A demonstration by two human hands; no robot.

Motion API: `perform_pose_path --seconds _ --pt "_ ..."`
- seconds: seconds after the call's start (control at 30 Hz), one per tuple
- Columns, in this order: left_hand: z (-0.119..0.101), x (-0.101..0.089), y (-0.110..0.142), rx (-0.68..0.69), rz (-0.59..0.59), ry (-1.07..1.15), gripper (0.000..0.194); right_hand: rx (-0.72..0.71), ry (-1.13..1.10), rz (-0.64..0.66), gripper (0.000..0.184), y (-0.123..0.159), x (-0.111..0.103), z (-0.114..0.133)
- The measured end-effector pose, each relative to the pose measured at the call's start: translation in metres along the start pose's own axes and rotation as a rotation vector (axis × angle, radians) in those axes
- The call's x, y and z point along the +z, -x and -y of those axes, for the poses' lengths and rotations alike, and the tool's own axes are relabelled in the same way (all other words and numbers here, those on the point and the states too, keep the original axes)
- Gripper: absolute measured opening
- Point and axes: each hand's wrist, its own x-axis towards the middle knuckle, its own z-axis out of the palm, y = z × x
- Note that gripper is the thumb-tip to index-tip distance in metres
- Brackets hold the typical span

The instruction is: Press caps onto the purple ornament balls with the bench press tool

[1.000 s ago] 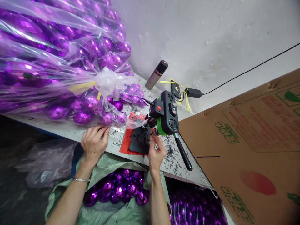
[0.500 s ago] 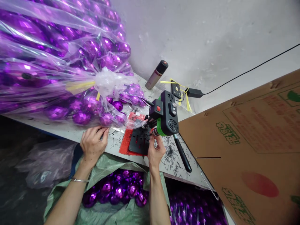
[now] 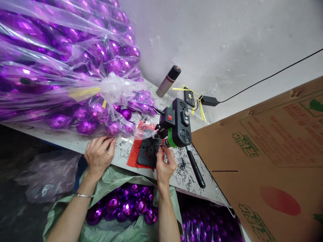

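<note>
My right hand (image 3: pixel 166 165) is at the black and green bench drill press (image 3: pixel 179 122), thumb and forefinger pinched together just below its chuck. Whatever lies between those fingertips is too small to make out. The drill's slotted black base plate (image 3: pixel 146 153) rests on a red sheet (image 3: pixel 132 158). My left hand (image 3: pixel 99 155) lies at the table's front edge, fingers curled and thumb against them, beside the clear plastic bag of purple faceted balls (image 3: pixel 85 127). Its fingertips hide anything they hold. Below my hands, an open green sack (image 3: pixel 113 176) holds more purple balls (image 3: pixel 127 206).
Thin black shavings litter the white table (image 3: pixel 185 188). Behind the drill stand a bottle (image 3: pixel 166 84) and a black adapter (image 3: pixel 210 100) with its cord. A large cardboard box (image 3: pixel 264 141) blocks the right side. The drill's lever (image 3: pixel 196 169) sticks out toward me.
My right hand has moved slightly left and down from the chuck, still pinched. The left hand is almost where it was. The whole view has shifted a little.
</note>
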Motion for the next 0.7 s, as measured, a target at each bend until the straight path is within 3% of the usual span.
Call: perform_pose_path --seconds 0.2,0.33,0.5,0.7 --pt "0.001 0.002 0.001 -0.034 0.006 0.013 0.019 0.061 0.051 -0.105 0.025 0.011 0.013 0.002" --pt "0.001 0.001 0.0 0.0 -0.017 0.057 0.018 0.01 0.065 0.014 0.024 0.021 0.0 -0.006" --pt "0.006 -0.019 -0.002 0.105 0.112 0.274 0.023 -0.117 0.168 0.162 0.02 0.044 -0.062 -0.03" --pt "0.031 -0.088 0.021 0.19 0.254 0.295 0.019 -0.069 0.354 0.224 0.032 0.079 -0.162 -0.072"
